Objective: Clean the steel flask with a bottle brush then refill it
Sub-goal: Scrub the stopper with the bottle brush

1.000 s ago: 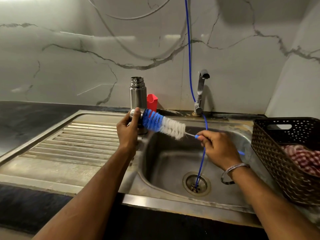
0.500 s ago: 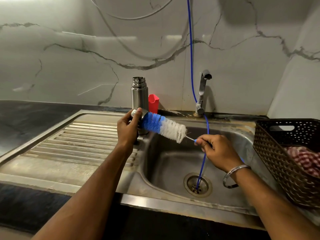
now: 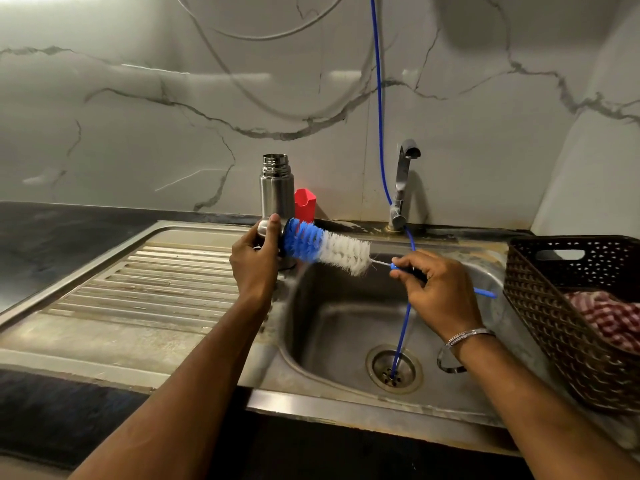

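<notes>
Flask (image 3: 276, 188) upright at back edge between drainboard (image 3: 166, 275) and sink basin (image 3: 353, 327); cup (image 3: 305, 205) just right of flask; tap (image 3: 401, 188) behind basin; hose (image 3: 398, 334) into drain (image 3: 394, 368); basket (image 3: 540, 306) right of basin, cloth (image 3: 609, 317) inside

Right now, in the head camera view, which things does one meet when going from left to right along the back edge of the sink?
Steel flask → red cup → blue hose → tap → brown basket, which holds a checked cloth.
</notes>
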